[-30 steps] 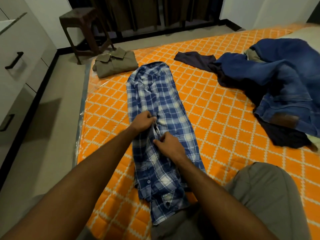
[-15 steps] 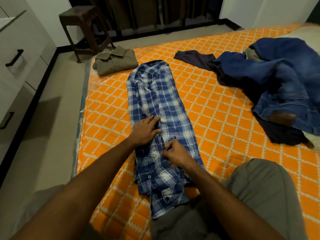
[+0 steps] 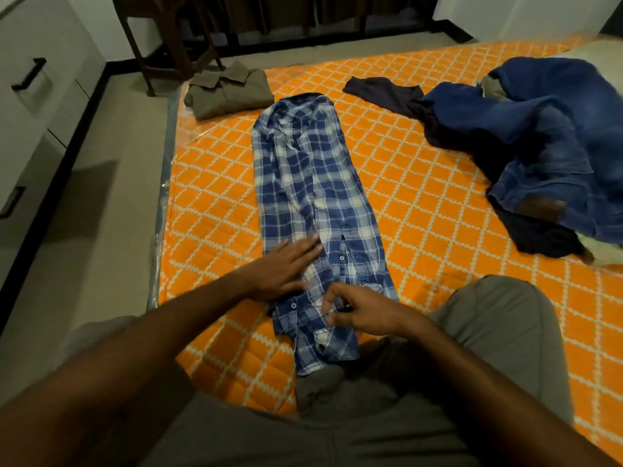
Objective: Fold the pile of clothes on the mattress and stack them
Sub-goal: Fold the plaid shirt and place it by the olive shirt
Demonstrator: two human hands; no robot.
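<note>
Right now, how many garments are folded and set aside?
1: the olive shirt at the mattress's far left corner. The plaid shirt is mid-fold under both hands; the pile at right is unfolded and may hide others.

Soft woven plaid shirt (image 3: pixel 313 197) on a quilted orange mattress (image 3: pixel 438 197); faded denim jeans (image 3: pixel 553 146); glossy plastic wrap (image 3: pixel 161 210) along its edge.

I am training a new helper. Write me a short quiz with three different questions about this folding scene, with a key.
1. True or false: the left hand lies flat on the plaid shirt.
2. Where is the folded olive shirt? A) far corner of the mattress B) on the floor C) on the stool
3. Fill in: the right hand pinches the shirt's ____ end.

Key: 1 true; 2 A; 3 near
</note>
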